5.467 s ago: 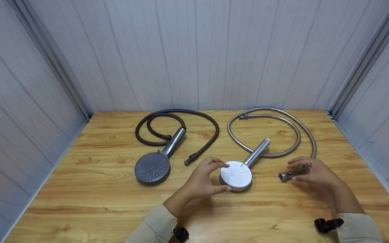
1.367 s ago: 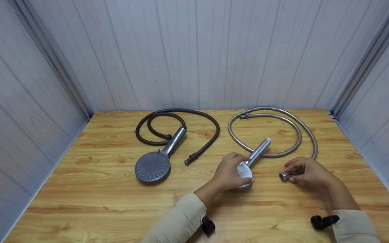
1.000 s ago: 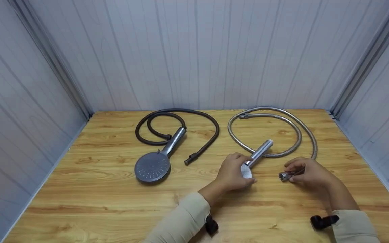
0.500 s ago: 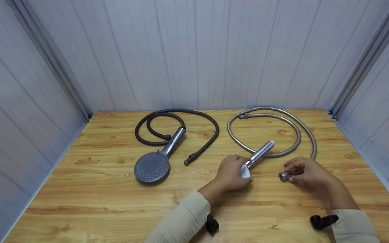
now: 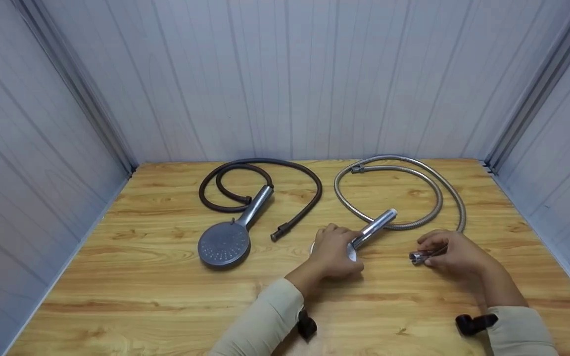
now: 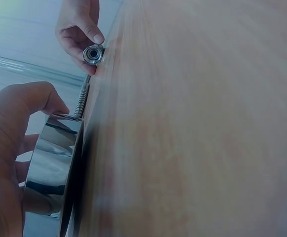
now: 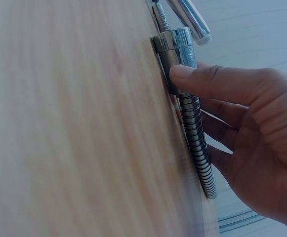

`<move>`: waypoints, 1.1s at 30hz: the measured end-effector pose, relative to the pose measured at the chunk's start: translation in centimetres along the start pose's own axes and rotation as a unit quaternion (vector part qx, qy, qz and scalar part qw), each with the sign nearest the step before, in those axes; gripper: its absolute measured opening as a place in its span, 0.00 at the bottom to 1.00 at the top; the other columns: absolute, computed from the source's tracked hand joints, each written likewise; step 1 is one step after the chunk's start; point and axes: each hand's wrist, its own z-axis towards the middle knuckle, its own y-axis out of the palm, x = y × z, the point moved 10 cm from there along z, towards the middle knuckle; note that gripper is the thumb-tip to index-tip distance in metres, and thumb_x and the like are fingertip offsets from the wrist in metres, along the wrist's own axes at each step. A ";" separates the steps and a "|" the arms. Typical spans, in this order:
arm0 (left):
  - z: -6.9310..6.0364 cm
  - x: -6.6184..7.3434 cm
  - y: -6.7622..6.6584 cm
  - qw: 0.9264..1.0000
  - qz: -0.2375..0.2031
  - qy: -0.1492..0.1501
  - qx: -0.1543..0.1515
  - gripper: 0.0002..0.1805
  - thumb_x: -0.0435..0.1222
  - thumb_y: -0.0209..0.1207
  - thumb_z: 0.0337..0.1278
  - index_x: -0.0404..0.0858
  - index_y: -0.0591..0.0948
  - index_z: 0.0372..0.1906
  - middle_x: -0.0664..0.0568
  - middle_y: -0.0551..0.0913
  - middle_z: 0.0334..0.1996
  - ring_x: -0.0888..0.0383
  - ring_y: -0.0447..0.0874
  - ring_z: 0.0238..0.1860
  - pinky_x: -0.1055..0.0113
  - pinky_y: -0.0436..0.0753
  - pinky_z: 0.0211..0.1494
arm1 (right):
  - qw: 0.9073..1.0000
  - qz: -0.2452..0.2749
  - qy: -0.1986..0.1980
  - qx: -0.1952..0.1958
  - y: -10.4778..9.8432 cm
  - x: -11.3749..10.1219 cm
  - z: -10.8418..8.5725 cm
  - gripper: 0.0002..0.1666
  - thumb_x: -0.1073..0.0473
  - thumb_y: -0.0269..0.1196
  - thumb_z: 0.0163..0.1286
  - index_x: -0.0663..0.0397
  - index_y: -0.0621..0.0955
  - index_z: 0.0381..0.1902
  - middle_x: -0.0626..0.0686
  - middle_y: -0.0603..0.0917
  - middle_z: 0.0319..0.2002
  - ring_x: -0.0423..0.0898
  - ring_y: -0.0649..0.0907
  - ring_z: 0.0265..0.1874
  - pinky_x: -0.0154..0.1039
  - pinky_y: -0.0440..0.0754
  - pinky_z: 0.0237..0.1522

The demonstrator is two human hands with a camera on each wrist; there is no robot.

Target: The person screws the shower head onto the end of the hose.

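My left hand (image 5: 333, 252) grips the round head of a chrome shower head (image 5: 375, 227), spreading over most of its pale face. The handle points up and to the right, its end free. In the left wrist view, thumb and fingers clasp the shiny rim of the shower head (image 6: 52, 163) close above the tabletop. To the right, my right hand (image 5: 455, 254) pinches the end of a silver shower hose (image 5: 461, 210) just behind its metal connector (image 5: 417, 257). The connector's hollow opening faces the left hand, apart from the handle. The right wrist view shows the thumb on the connector (image 7: 177, 61).
A second, grey-faced shower head (image 5: 223, 244) lies at left beside a coiled dark hose (image 5: 309, 212). The silver hose loops behind the chrome handle, its other connector (image 5: 357, 169) far back. Panelled walls (image 5: 285, 79) enclose the wooden table (image 5: 166, 306).
Since the earliest frame, my left hand has moved right and taken hold of the chrome shower head. Over the last half second both have shifted slightly left. My right hand has barely moved.
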 end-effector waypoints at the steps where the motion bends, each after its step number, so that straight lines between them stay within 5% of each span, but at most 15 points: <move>1: 0.0 0.0 0.0 1.000 0.002 0.001 0.001 0.36 0.51 0.68 0.38 0.56 0.78 0.62 0.61 0.81 0.51 0.62 0.68 0.47 0.64 0.65 0.51 | 1.000 0.001 0.002 0.001 0.0 0.0 0.0 0.12 0.68 0.70 0.58 0.58 0.86 0.42 0.64 0.78 0.55 0.55 0.81 0.47 0.34 0.78 0.44; 33: 1.2 -0.4 0.1 1.000 -0.008 0.016 -0.021 0.29 0.42 0.69 0.45 0.56 0.81 0.59 0.63 0.83 0.46 0.66 0.76 0.42 0.61 0.69 0.54 | 1.000 -0.004 -0.009 0.002 -0.1 0.0 0.1 0.12 0.71 0.70 0.57 0.57 0.87 0.40 0.64 0.79 0.53 0.55 0.81 0.46 0.36 0.78 0.44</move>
